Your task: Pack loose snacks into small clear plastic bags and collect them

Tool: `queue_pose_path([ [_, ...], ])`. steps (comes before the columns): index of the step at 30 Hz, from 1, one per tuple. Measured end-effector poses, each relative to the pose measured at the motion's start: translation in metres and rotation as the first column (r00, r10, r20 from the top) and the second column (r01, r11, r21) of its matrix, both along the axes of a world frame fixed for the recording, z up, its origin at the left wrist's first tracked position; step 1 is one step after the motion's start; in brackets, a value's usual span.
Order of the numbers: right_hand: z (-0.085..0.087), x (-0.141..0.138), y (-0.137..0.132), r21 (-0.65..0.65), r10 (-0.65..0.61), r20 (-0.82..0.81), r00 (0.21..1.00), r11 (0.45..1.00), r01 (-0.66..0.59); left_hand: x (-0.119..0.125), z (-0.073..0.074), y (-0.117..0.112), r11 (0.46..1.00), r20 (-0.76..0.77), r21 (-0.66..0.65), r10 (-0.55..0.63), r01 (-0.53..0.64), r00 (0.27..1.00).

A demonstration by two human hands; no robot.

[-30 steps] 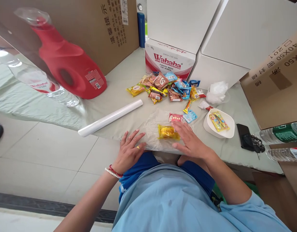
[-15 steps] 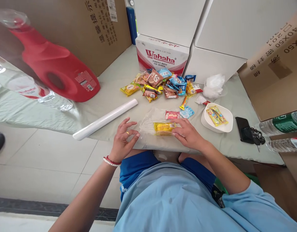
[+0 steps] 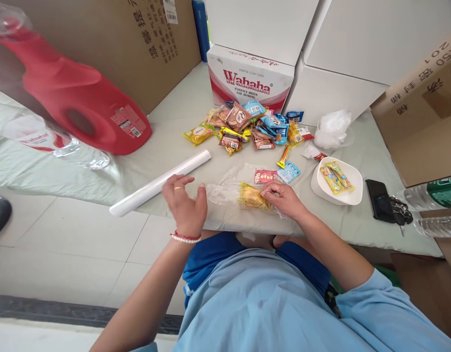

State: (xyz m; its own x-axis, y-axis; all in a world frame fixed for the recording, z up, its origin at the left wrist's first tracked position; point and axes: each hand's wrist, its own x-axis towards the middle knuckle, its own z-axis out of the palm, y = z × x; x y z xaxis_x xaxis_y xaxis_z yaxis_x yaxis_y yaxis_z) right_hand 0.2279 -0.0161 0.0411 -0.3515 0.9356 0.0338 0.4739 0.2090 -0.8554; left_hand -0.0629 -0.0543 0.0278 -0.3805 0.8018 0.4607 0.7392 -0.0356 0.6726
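A yellow snack packet (image 3: 251, 196) lies near the table's front edge, with clear plastic film (image 3: 223, 189) under it and seemingly folded over it. At the packet's right end, my right hand (image 3: 286, 198) pinches the film with thumb and fingertips. My left hand (image 3: 184, 200) is lifted to the left of the film, thumb apart from the fingers, holding nothing; it is slightly blurred. Just beyond it lies a long white roll (image 3: 161, 183). A pink packet (image 3: 265, 176) and a light blue packet (image 3: 289, 172) lie right behind the yellow one.
Behind is a heap of small wrapped snacks (image 3: 247, 127) before a Wahaba-style printed carton (image 3: 249, 80). To the right stand a white bowl (image 3: 337, 195) holding yellow packets, a black phone (image 3: 379, 199) and keys (image 3: 400, 208). At left are a red jug (image 3: 82, 107) and a water bottle (image 3: 60, 146).
My right hand has closed on the film at the packet's right end, and film now appears to cover the packet. My left hand has risen away from the film's left side.
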Motion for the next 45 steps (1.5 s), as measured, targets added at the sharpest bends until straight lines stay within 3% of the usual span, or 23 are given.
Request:
queue_pose_path([
  [1,0.0,-0.001,-0.001,-0.009,-0.007,-0.006,1.0,1.0,0.007,0.007,0.007,-0.01,0.998,-0.043,0.062,-0.007,0.009,0.999],
  [3,0.002,-0.004,-0.002,-0.015,-0.003,-0.018,1.0,1.0,0.002,0.027,0.019,-0.028,0.968,-0.155,0.126,-0.196,0.216,0.968],
  [5,0.003,-0.005,-0.002,-0.016,0.013,-0.025,1.0,1.0,-0.013,0.05,0.026,-0.036,0.873,-0.296,0.032,-0.457,0.487,0.839],
  [7,0.005,-0.004,-0.002,-0.023,0.033,-0.026,0.999,0.999,-0.034,0.071,0.026,-0.03,0.813,-0.358,-0.095,-0.566,0.574,0.743],
  [11,0.015,0.006,-0.001,-0.069,-0.004,0.021,1.0,0.998,0.005,0.089,0.015,-0.003,0.816,-0.363,-0.218,-0.577,0.536,0.731],
  [14,0.028,0.021,-0.009,-0.202,-0.04,0.04,0.998,0.978,0.047,0.087,0.01,0.007,0.822,-0.364,-0.228,-0.569,0.521,0.738],
  [18,0.04,0.052,-0.02,-0.393,0.048,0.032,0.998,0.919,-0.032,0.083,0.011,0.006,0.803,-0.37,-0.235,-0.594,0.547,0.714],
  [21,0.044,0.078,-0.011,-0.431,0.12,0.136,0.983,0.901,-0.051,0.085,0.013,0.006,0.773,-0.378,-0.271,-0.634,0.574,0.675],
  [23,0.045,0.087,0.008,-0.382,0.149,0.268,0.952,0.923,-0.037,0.086,0.014,0.007,0.761,-0.387,-0.292,-0.648,0.579,0.656],
  [26,0.042,0.074,0.049,-0.123,0.069,0.485,0.872,0.992,-0.01,0.087,0.016,0.008,0.763,-0.419,-0.306,-0.645,0.57,0.639],
  [29,0.033,0.037,0.09,0.055,0.015,0.611,0.792,0.997,-0.061,0.088,0.017,0.006,0.793,-0.481,-0.304,-0.606,0.528,0.634],
  [31,0.026,0.012,0.111,-0.025,0.064,0.638,0.767,0.998,-0.063,0.088,0.017,0.004,0.813,-0.517,-0.314,-0.579,0.49,0.63],
  [34,0.018,-0.01,0.128,-0.255,0.199,0.55,0.811,0.965,-0.064,0.089,0.018,0.002,0.799,-0.53,-0.35,-0.599,0.489,0.6],
  [36,0.017,-0.013,0.133,-0.312,0.226,0.435,0.871,0.946,-0.09,0.089,0.018,0.002,0.779,-0.522,-0.363,-0.625,0.511,0.581],
  [39,0.028,-0.009,0.131,-0.251,0.244,0.336,0.91,0.954,-0.163,0.089,0.018,0.002,0.762,-0.516,-0.372,-0.644,0.53,0.565],
  [42,0.047,-0.005,0.115,-0.107,0.265,0.432,0.862,0.964,-0.242,0.089,0.018,0.003,0.754,-0.528,-0.392,-0.654,0.528,0.542],
  [45,0.066,-0.008,0.086,0.032,0.203,0.599,0.775,0.961,-0.276,0.09,0.018,0.003,0.746,-0.539,-0.416,-0.663,0.52,0.52],
])
